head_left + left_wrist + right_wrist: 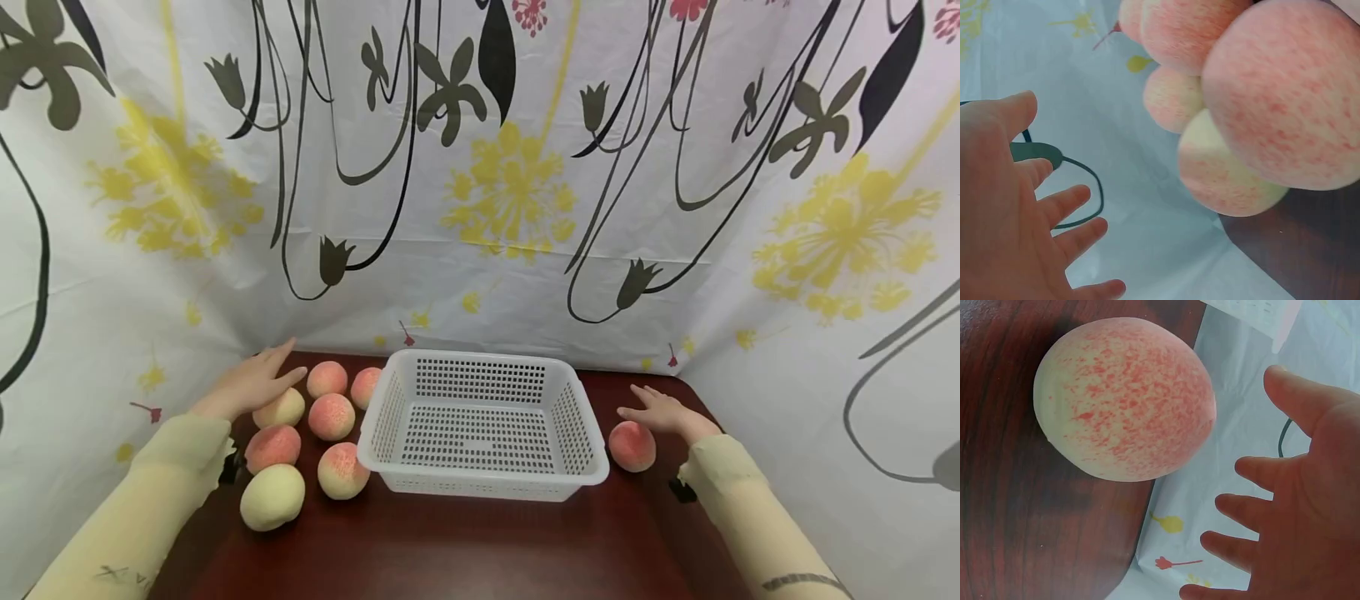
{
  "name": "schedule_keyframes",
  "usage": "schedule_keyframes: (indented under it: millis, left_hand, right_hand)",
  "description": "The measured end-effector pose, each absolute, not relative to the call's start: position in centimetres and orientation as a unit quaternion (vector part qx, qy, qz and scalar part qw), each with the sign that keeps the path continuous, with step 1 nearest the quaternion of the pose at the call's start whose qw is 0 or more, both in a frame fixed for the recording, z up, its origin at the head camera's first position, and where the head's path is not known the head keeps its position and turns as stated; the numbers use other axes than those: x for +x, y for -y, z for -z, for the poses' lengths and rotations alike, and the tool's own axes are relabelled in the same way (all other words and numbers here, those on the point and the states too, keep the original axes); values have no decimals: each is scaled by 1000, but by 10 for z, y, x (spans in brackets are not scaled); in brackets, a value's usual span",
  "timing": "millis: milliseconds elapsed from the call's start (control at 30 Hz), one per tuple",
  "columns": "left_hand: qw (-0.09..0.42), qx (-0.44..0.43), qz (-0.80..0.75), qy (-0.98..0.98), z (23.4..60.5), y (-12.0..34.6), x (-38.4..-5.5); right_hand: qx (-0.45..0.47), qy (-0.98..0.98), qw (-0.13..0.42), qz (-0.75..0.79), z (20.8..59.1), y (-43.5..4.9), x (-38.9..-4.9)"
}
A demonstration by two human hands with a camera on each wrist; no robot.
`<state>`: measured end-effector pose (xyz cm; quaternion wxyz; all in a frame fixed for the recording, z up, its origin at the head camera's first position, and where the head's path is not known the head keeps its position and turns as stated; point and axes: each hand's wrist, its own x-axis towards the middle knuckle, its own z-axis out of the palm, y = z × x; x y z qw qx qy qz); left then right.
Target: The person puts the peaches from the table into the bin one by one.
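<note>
Several peaches, pink and pale yellow, lie in a group left of a white plastic basket. My left hand is spread with straight fingers above the back left of that group, nearest a yellowish peach. In the left wrist view the left hand holds nothing, apart from the peaches. A single peach sits just right of the basket. Over its far right side, my right hand extends with fingers apart. The right wrist view shows this peach with the empty right hand beside it.
The perforated basket has nothing inside. It stands near the back edge of a dark red wooden table. A white patterned cloth hangs behind the table and down both sides. One pale peach lies nearest the front.
</note>
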<state>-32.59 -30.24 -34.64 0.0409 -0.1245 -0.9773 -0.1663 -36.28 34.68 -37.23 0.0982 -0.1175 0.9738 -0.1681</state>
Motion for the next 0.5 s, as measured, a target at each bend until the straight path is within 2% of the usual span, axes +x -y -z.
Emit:
schedule_keyframes:
  millis: [333, 500]
  left_hand:
    - [18, -115, 293, 949, 331, 275, -318]
    - [-31, -79, 375, 923, 331, 258, -311]
  right_hand:
    - [-112, -970, 120, 180, 376, -353, -359]
    - [-123, -964, 132, 194, 379, -354, -355]
